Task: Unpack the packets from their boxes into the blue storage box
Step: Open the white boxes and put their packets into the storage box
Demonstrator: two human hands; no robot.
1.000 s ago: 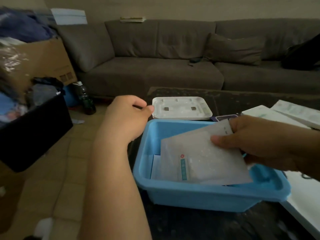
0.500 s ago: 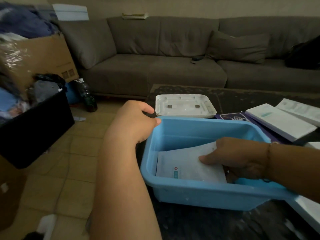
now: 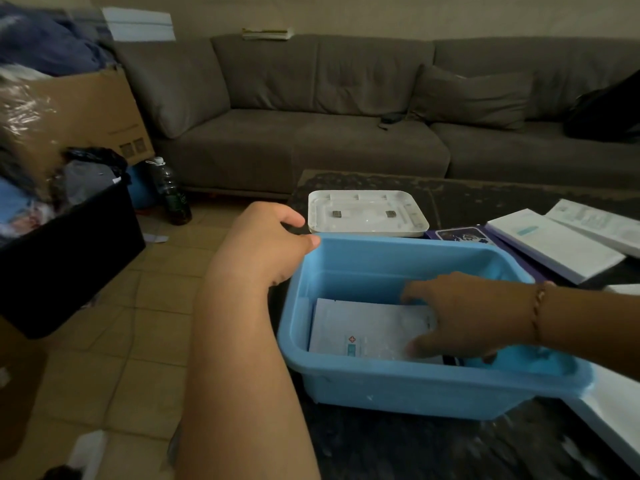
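Observation:
The blue storage box (image 3: 388, 386) stands on the dark table in front of me. My left hand (image 3: 266, 247) grips its far-left corner, thumb over the rim. A white packet (image 3: 360, 330) with a small red and teal mark lies flat on the box's bottom, over other white packets. My right hand (image 3: 464, 317) is inside the box with spread fingers resting on the packet's right part. White packet boxes (image 3: 550, 244) lie on the table to the right.
A white lid (image 3: 367, 213) lies upside down just behind the blue box. A purple card (image 3: 464, 234) sits beside it. A black bin (image 3: 65, 258), a cardboard box (image 3: 79, 116) and a bottle (image 3: 171, 192) stand on the tiled floor at left. A grey sofa (image 3: 346, 133) runs behind.
My right hand has lowered the packet from above the rim down onto the box's bottom, and its fingers have spread out over it. My left hand has kept its hold on the corner.

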